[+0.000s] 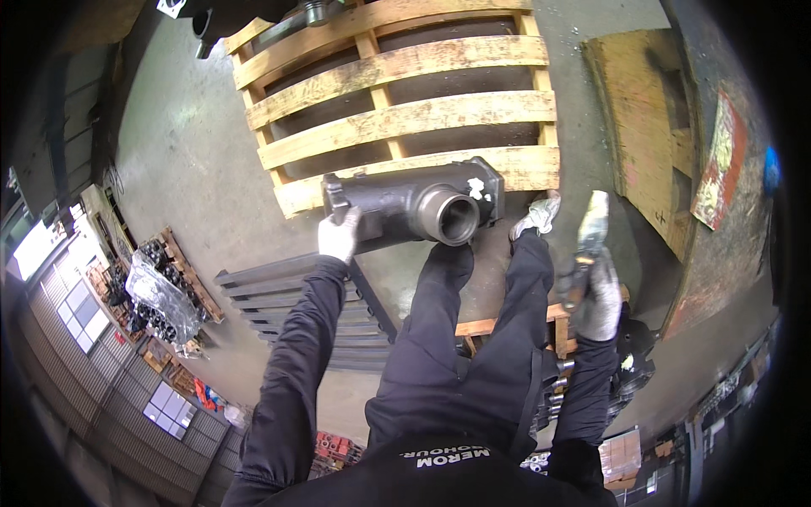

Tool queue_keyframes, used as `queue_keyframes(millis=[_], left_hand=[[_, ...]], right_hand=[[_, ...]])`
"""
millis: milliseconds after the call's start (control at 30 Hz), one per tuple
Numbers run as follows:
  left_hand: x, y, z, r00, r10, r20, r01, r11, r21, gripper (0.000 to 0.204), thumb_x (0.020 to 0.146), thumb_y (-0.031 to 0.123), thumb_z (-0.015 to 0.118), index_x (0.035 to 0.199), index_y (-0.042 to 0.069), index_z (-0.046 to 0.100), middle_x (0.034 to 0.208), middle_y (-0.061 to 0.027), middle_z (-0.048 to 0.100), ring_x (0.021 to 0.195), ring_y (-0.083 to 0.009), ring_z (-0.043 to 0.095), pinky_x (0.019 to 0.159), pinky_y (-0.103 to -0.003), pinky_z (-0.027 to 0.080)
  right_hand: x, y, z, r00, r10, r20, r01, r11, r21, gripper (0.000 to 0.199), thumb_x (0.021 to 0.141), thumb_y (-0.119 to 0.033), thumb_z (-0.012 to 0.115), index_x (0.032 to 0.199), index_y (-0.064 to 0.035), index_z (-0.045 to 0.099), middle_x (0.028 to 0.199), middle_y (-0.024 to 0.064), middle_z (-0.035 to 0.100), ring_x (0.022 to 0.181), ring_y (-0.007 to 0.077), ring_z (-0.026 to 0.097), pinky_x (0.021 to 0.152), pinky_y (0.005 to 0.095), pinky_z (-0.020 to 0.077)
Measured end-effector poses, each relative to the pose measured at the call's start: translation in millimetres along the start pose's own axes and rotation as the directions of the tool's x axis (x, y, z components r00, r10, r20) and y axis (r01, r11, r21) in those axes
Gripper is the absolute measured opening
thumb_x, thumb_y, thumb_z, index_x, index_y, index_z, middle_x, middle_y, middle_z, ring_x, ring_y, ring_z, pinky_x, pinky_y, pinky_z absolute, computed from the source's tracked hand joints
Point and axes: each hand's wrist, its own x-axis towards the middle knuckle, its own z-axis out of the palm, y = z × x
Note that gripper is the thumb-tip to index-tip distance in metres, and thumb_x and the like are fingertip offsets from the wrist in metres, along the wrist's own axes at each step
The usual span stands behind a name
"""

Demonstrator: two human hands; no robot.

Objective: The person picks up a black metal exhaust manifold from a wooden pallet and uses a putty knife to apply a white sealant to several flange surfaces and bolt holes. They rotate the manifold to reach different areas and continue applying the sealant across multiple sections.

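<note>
A dark metal pipe fitting (393,198) with a round threaded side outlet (449,216) lies across the near edge of the wooden pallet (405,110). White paste-like patches (476,188) show near its right flange. My left hand (339,235), in a whitish glove, is closed on the fitting's left end. Out to the right and apart from the fitting, my gloved right hand (601,297) is closed round the black handle of a putty knife (594,224). Its broad, pale, smeared blade points away from me.
A dark slatted rack (291,304) lies left of my legs. Plywood boards (638,135) stand at the right. Dark metal castings (632,359) sit beside my right forearm. A plastic-covered pallet of parts (162,300) is farther left. Another dark part (253,10) is at the far edge.
</note>
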Motion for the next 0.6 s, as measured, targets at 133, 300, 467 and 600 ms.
queue_keyframes(millis=[133, 300, 467, 600], left_hand=[[-8.6, 2.9, 7.1, 0.999, -0.019, -0.026, 0.019, 1.0, 0.006, 0.036, 0.094, 0.029, 0.073, 0.101, -0.006, 0.071, 0.087, -0.0131, 0.074, 0.077, -0.0161, 0.067, 0.074, -0.034, 0.053], [-14.3, -10.0, 10.1, 0.998, 0.031, -0.05, -0.03, 0.999, 0.01, 0.033, 0.093, 0.025, 0.074, 0.102, -0.006, 0.069, 0.087, -0.0154, 0.074, 0.078, -0.0179, 0.069, 0.074, -0.034, 0.054], [-14.6, -10.7, 10.9, 0.999, 0.013, -0.034, -0.013, 1.0, -0.005, 0.031, 0.093, 0.022, 0.074, 0.104, -0.006, 0.069, 0.088, -0.0167, 0.074, 0.077, -0.0195, 0.069, 0.074, -0.034, 0.054], [-14.7, -5.5, 11.7, 0.998, 0.035, -0.043, -0.038, 0.997, -0.065, 0.027, 0.093, 0.02, 0.074, 0.101, -0.005, 0.069, 0.086, -0.0143, 0.074, 0.074, -0.0177, 0.068, 0.072, -0.034, 0.054]], right_hand=[[8.6, 54.6, 78.8, 0.978, 0.101, 0.181, -0.099, 0.995, -0.021, 0.062, 0.102, -0.04, 0.059, 0.145, 0.0023, 0.045, 0.108, 0.0163, 0.068, 0.084, 0.0187, 0.07, 0.072, 0.0328, 0.0586], [33.0, 103.9, 128.1, 0.932, 0.32, 0.168, -0.271, 0.926, -0.263, 0.048, 0.106, -0.019, 0.052, 0.146, 0.0052, 0.044, 0.106, 0.0156, 0.07, 0.087, 0.0191, 0.07, 0.076, 0.0299, 0.0578], [41.4, 154.2, 153.1, 0.98, 0.175, 0.091, -0.095, 0.824, -0.559, 0.041, 0.102, -0.019, 0.058, 0.137, 0.0043, 0.058, 0.117, 0.0194, 0.072, 0.101, 0.0218, 0.071, 0.091, 0.0308, 0.0524], [39.6, 175.0, 169.1, 0.993, 0.082, 0.086, 0.002, 0.714, -0.7, 0.039, 0.101, -0.021, 0.058, 0.135, -0.0014, 0.061, 0.116, 0.0211, 0.07, 0.103, 0.0307, 0.07, 0.09, 0.0373, 0.0533]])
